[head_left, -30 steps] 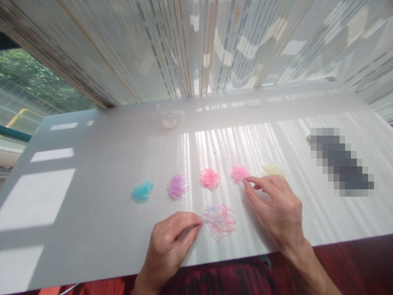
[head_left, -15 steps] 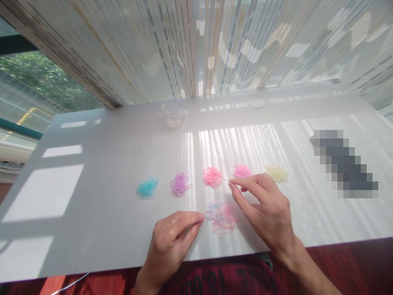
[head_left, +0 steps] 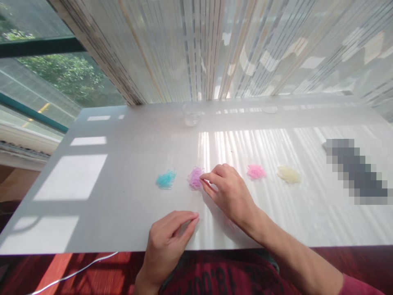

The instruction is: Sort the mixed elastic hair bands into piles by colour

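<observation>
"Sunlight lies in bars over the white table (head_left: 138, 143); where is the right hand (head_left: 230, 188)?"

"At the purple pile (head_left: 193, 176) of thin strands; thumb and forefinger make a narrow pinch at the pile's right edge; I cannot tell whether a strand sits between them."

"What stands in the way?"

"Its own forearm (head_left: 273, 231); with those fingertips as the clock's centre, it slants in from 4 o'clock and hides the table beneath; faint pink strands (head_left: 231, 224) show past its edge."

"How is the hand posed?"

"Knuckles up, the other fingers tucked behind the forefinger; the left hand (head_left: 170, 233) is at 6 o'clock, its thumb and forefinger meeting at the tips; whether they grip anything is too small to tell."

"And farther out?"

"Blue-green pile (head_left: 166, 180) at 9, past the purple; pink pile (head_left: 256, 172) at 3, with the pale yellow pile (head_left: 289, 175) just beyond; clear round containers (head_left: 193, 119) at 12; a dark pixelated shape (head_left: 357, 170) at 3, well apart; the striped curtain (head_left: 172, 49) runs along the far edge, and the window (head_left: 64, 78) is at 10."
</observation>
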Motion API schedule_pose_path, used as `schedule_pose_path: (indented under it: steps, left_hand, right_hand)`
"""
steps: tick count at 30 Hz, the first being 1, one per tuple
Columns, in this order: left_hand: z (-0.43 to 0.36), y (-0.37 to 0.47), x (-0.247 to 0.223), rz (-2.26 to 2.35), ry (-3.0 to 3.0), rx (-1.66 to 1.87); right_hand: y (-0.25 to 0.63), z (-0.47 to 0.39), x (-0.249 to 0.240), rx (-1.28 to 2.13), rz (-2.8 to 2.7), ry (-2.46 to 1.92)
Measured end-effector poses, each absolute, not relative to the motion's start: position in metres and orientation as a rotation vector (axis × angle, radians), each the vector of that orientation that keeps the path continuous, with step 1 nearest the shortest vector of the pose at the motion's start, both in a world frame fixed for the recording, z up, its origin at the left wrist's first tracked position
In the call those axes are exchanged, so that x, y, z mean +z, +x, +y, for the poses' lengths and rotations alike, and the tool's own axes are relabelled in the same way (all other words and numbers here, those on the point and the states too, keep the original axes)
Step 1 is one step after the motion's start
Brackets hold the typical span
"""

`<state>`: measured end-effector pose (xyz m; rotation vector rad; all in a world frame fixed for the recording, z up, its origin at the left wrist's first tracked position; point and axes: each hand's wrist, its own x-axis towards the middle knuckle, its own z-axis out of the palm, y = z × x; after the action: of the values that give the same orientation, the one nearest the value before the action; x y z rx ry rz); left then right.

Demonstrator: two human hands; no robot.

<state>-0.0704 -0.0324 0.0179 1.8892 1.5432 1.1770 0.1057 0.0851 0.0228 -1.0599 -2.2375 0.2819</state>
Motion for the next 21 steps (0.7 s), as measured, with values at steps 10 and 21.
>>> schedule_pose_path:
  steps: [10, 21]
  left_hand:
    - [-0.026, -0.059, 0.023, 1.581, 1.712, 1.305]
    - [-0.013, -0.046, 0.027, 1.521, 1.739, 1.296]
  right_hand:
    - [0.135, 0.054, 0.048, 0.661, -2.099, -0.954]
    - [0.152, 0.045, 0.044, 0.796, -2.034, -0.913]
